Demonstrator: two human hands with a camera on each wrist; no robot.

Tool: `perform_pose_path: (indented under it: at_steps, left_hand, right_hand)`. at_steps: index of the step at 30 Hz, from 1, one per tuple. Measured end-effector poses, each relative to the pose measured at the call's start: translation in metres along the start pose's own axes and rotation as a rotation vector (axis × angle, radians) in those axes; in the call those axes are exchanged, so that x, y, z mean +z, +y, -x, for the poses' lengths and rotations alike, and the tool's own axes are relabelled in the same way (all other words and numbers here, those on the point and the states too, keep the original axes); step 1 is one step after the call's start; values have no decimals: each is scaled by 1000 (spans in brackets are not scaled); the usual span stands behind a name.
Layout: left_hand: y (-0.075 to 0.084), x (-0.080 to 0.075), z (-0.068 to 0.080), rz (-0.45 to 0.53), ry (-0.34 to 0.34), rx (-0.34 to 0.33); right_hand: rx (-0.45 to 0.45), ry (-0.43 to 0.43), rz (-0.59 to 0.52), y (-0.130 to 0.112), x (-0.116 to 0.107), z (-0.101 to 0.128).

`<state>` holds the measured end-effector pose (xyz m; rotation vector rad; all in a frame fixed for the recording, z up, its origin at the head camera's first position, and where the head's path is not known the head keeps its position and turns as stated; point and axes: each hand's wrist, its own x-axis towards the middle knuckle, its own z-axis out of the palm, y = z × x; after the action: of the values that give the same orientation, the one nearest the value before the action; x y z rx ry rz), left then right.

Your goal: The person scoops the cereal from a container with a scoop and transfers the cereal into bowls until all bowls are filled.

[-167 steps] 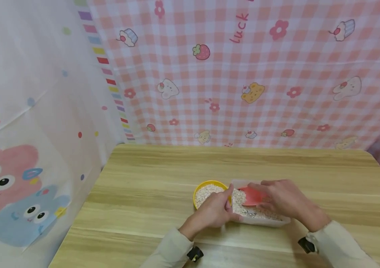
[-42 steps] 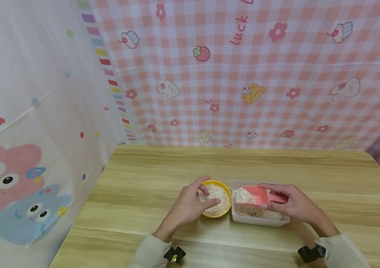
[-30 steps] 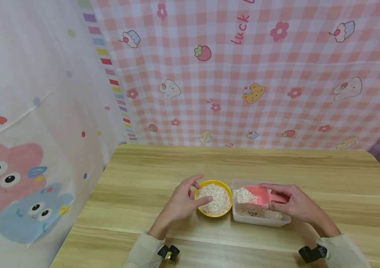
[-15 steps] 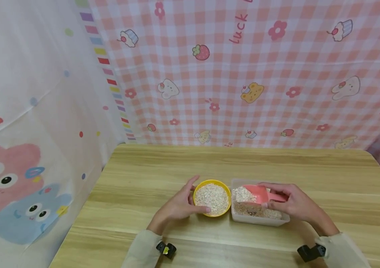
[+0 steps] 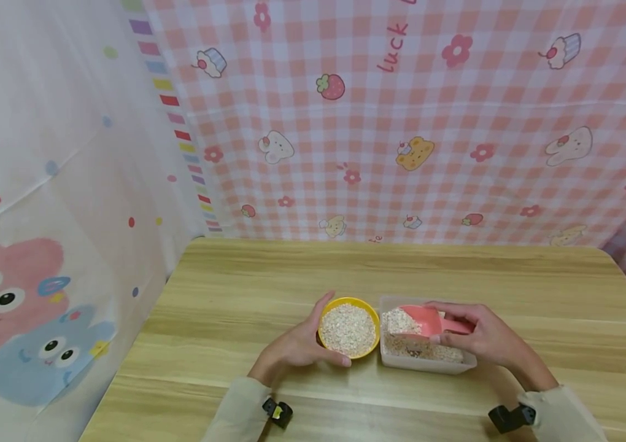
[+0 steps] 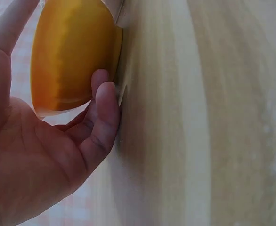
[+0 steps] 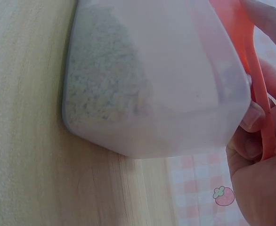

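Note:
A yellow bowl point(image 5: 348, 329) heaped with oats stands on the wooden table point(image 5: 269, 282). My left hand point(image 5: 303, 344) cups its left side, fingers behind the rim and thumb at the front. In the left wrist view the fingers point(image 6: 101, 110) curl round the yellow bowl point(image 6: 72, 52) low against the table. Right beside the bowl is a clear plastic tub point(image 5: 426, 362) holding oats. My right hand point(image 5: 484, 341) grips the handle of a pink scoop point(image 5: 422, 320), whose mouth lies over the oats in the tub. The right wrist view shows the tub point(image 7: 152, 80) and the scoop handle point(image 7: 253, 80) pinched in my fingers.
A pink checked cloth point(image 5: 401, 123) hangs behind the table, and a white cartoon-print cloth point(image 5: 42, 184) hangs to the left. The table's left edge point(image 5: 142, 331) is close to the left hand. Bare wood stretches behind and to the right of the tub.
My left hand has come off the top of the oats and settled round the bowl's left side. The right hand with the scoop has stayed in place over the tub.

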<state>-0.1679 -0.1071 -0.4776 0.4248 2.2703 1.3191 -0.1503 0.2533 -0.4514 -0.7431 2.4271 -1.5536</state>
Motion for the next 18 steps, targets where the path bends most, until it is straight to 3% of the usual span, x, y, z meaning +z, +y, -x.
perform_pose_path:
  at_steps: [18]
  left_hand:
    - [0, 5, -1, 34, 28, 30]
  right_hand:
    - [22, 12, 17, 4, -1, 1]
